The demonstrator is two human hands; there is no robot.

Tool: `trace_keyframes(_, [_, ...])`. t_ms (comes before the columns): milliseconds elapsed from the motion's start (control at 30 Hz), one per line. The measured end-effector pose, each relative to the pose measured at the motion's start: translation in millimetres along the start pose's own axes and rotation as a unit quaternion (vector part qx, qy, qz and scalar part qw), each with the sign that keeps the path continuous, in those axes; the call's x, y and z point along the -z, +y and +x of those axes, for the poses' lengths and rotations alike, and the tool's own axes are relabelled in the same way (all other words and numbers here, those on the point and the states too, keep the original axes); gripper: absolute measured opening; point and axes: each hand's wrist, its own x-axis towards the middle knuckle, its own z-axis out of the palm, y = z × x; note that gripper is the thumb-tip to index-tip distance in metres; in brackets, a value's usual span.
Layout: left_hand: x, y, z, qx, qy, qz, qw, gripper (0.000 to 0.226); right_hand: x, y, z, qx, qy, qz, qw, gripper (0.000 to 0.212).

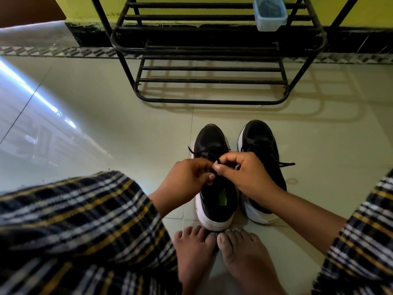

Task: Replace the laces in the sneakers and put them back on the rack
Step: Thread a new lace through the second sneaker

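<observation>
Two black mesh sneakers with white soles stand side by side on the pale tiled floor, just ahead of the person's bare feet. Long axes run near-parallel, front to back: toes point away from the person toward the black metal tube shoe rack, heels toward the feet. Left sneaker: heel almost touching the toes of the feet; opening faces up, green insole label visible inside. Right sneaker: just beside the left one, set slightly further forward.

Both hands meet over the tongue area of the left sneaker. Left hand: fingers curled, thumb and forefinger pinching the thin black lace at mid-shoe. Right hand: fingers curled inward, thumb tip pressed to forefinger, pinching the same lace right next to the left hand's fingertips. One free end of that lace sticks out to the left of the shoe. Right sneaker's black lace trails a loose end to the right onto the floor.

Rack stands against the yellow wall, well apart from the sneakers. A small translucent blue plastic box sits on an upper rack shelf, right side. Plaid-patterned fabric covers both knees at the frame's sides.
</observation>
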Motion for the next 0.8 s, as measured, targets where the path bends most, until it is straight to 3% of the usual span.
trace_keyframes(300, [-4,1,1,-0.013,0.104,0.204,0.973,0.02,3,-6,-2,0.004,-0.034,0.036,0.999,0.011])
trace_keyframes(367, [-4,1,3,-0.008,0.114,0.2,0.973,0.023,3,-6,-3,-0.006,-0.028,0.047,0.999,0.011])
trace_keyframes(433, [-4,6,1,0.001,0.131,0.113,0.985,0.022,3,-6,-3,-0.02,-0.019,0.055,0.998,0.01])
trace_keyframes(500, [-5,15,-2,0.047,0.115,-0.113,0.986,0.018,3,-5,-2,-0.029,-0.009,0.055,0.998,0.008])
trace_keyframes(567, [-3,22,-6,0.114,0.062,-0.337,0.932,0.021,4,-5,-2,-0.035,-0.003,0.048,0.998,0.007])
trace_keyframes(633, [-1,20,-7,0.136,0.021,-0.398,0.907,0.018,4,-5,-1,-0.029,0.007,0.037,0.999,0.009])
trace_keyframes(800, [3,12,-9,0.107,0.014,-0.399,0.91,0.017,12,-8,3,-0.072,0.03,0.041,0.996,0.01])
